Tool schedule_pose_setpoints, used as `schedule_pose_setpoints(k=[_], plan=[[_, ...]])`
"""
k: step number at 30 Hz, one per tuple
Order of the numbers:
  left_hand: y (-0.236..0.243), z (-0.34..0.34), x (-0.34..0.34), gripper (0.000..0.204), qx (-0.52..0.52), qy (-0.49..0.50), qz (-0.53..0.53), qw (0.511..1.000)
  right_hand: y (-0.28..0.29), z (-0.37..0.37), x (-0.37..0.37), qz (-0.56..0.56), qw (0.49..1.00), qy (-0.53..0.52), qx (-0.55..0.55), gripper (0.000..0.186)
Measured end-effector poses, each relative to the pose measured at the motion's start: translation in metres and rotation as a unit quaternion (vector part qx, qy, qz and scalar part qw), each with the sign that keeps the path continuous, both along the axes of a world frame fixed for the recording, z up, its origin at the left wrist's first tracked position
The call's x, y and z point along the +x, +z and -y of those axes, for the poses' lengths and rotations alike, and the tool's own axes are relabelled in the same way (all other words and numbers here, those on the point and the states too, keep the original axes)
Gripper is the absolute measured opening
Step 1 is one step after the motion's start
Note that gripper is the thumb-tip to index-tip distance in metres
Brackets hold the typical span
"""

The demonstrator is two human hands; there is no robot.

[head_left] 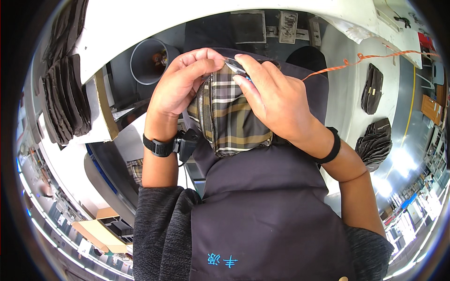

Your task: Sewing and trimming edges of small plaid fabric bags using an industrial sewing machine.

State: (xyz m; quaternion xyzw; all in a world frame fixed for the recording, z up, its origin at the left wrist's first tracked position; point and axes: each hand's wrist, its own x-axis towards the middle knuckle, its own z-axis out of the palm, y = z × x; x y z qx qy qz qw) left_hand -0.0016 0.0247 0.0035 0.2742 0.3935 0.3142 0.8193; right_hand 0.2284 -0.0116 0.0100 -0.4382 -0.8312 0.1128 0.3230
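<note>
Left hand (pixel 183 80) pinching the upper edge of a plaid pouch (pixel 234 114), right hand (pixel 280 100) gripping small snips (pixel 236 67) (silver-tipped, near that edge), dark apron (pixel 262 225) below

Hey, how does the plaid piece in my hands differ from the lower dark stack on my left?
The plaid piece is checked in olive, white and black; the dark stack looks plain dark brown. The plaid piece bulges and shows a zipper; the dark stack's layers look flat and pressed together. Both look like fabric.
</note>
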Motion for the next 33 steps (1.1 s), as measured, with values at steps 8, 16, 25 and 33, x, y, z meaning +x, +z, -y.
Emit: schedule_pose_setpoints(k=[8, 16, 25, 33], plan=[[0.007, 0.004, 0.007, 0.025, 0.0, 0.022, -0.056, 0.998, -0.001, -0.004, 0.008, -0.071, 0.996, -0.018, -0.052, 0.038], [0.01, 0.005, 0.008, 0.025, 0.016, 0.01, -0.057, 0.998, 0.013, 0.001, 0.015, -0.062, 0.992, -0.024, -0.108, 0.037], [0.009, 0.005, 0.006, 0.023, 0.02, 0.007, -0.055, 0.998, 0.016, 0.001, 0.015, -0.047, 0.992, -0.02, -0.115, 0.037], [0.006, 0.007, 0.006, 0.022, 0.016, 0.013, -0.05, 0.999, 0.017, 0.002, 0.015, -0.043, 0.991, -0.015, -0.123, 0.039]])
